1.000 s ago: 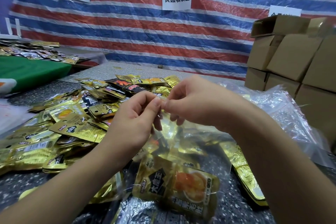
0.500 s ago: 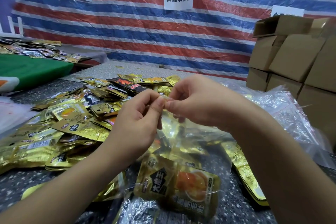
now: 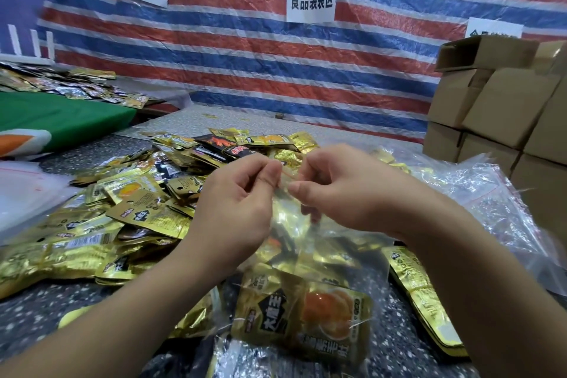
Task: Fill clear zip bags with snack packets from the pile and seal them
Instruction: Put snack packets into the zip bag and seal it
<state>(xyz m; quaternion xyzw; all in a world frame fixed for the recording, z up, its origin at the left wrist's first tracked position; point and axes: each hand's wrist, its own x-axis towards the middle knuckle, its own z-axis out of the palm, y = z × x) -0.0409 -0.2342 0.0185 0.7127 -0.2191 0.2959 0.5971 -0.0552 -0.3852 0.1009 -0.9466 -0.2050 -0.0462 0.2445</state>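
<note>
A clear zip bag (image 3: 310, 258) hangs in front of me with several gold snack packets (image 3: 303, 319) inside, its bottom resting on the speckled table. My left hand (image 3: 236, 205) and my right hand (image 3: 343, 190) both pinch the bag's top edge, fingertips close together at the zip strip. A big pile of gold and black snack packets (image 3: 138, 193) spreads over the table to the left and behind my hands.
Stacked cardboard boxes (image 3: 503, 107) stand at the right. Empty clear bags (image 3: 491, 202) lie in a heap in front of them. More clear bags (image 3: 21, 193) lie at the left edge. A green-covered table (image 3: 58, 116) with packets stands far left. A striped tarp forms the back wall.
Both hands keep pinching the top of the bag; the fingertips have shifted slightly along the zip strip. The bag and the pile stay where they were.
</note>
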